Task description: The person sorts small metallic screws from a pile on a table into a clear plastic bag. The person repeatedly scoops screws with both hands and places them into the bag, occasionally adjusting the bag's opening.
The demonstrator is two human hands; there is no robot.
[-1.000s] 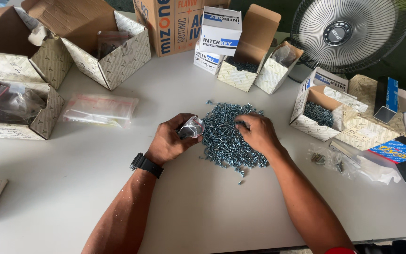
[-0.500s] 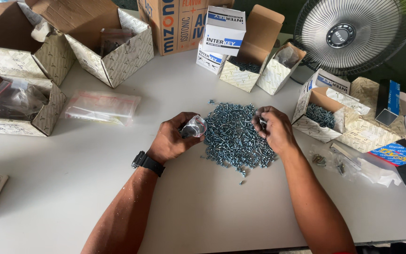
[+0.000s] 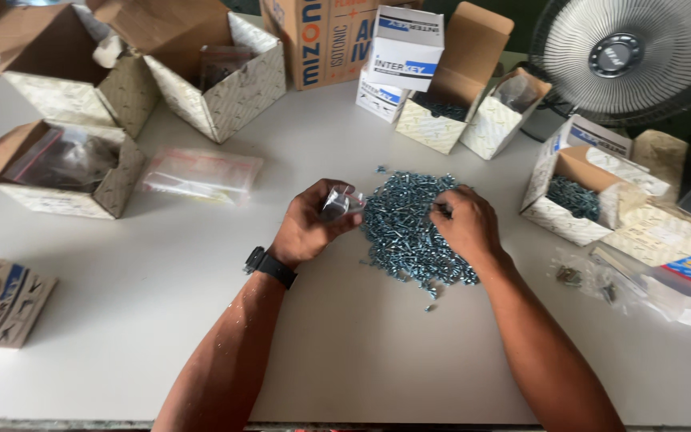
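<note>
The left hand (image 3: pixel 307 228) holds a small clear plastic bag (image 3: pixel 341 200) just beside the heap, its fingers curled and clamped round the bag so that the bag's mouth faces toward the pile; held that way, it seems placed to take whatever the other hand brings across. A black wristwatch (image 3: pixel 269 266) sits on that wrist. The right hand (image 3: pixel 464 226) rests on the far side of the loose pile of small bluish-silver metal screws (image 3: pixel 409 228), fingertips drawn together and pressed into the heap's upper edge as if pinching a few pieces; whether any screw is actually caught between them cannot be told.

The pile lies on the white desk (image 3: pixel 161 320) between the two hands, touching the right fingers and just short of the left ones. It is a flat, ragged mound, dense in the middle and thinning to scattered single screws at its near edge. The screws look short, shiny and all alike.

Beyond the fingers stand open patterned cardboard boxes (image 3: pixel 217 88), one to the right of the right hand holding more screws (image 3: pixel 573 196). A flat clear plastic packet (image 3: pixel 201 172) lies left of the left hand.
</note>
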